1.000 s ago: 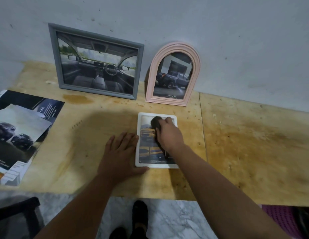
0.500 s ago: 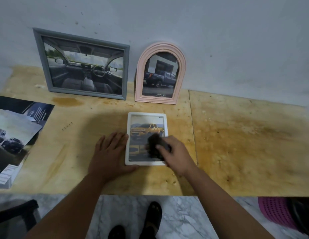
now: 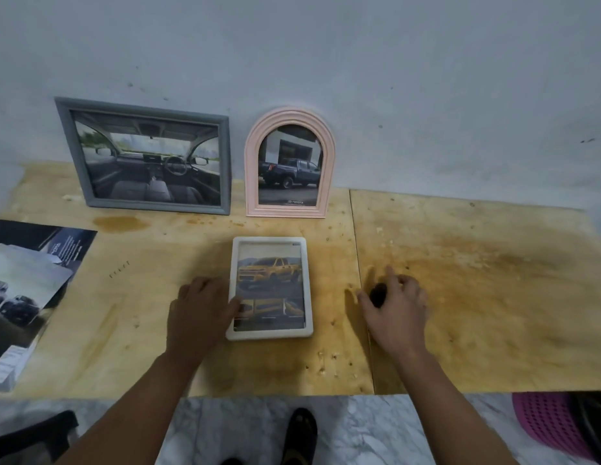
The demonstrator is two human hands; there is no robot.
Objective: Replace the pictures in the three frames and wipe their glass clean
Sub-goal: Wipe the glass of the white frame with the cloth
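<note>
A white frame with a yellow pickup picture lies flat on the plywood table. My left hand rests at its left edge, thumb lying on the glass, fingers on the table. My right hand is on the table to the right of the frame, apart from it, and holds a small dark cloth between thumb and fingers; the hand is blurred. A grey frame with a car interior picture and a pink arched frame with a dark pickup picture lean upright against the wall.
Loose car brochures and pictures lie at the table's left end. A pink basket stands on the marble floor at the lower right. My feet show below the table's front edge. The table's right half is stained bare plywood.
My right hand has left the white frame's glass and moved right onto the table with the cloth. My left hand stays at the frame's left edge.
</note>
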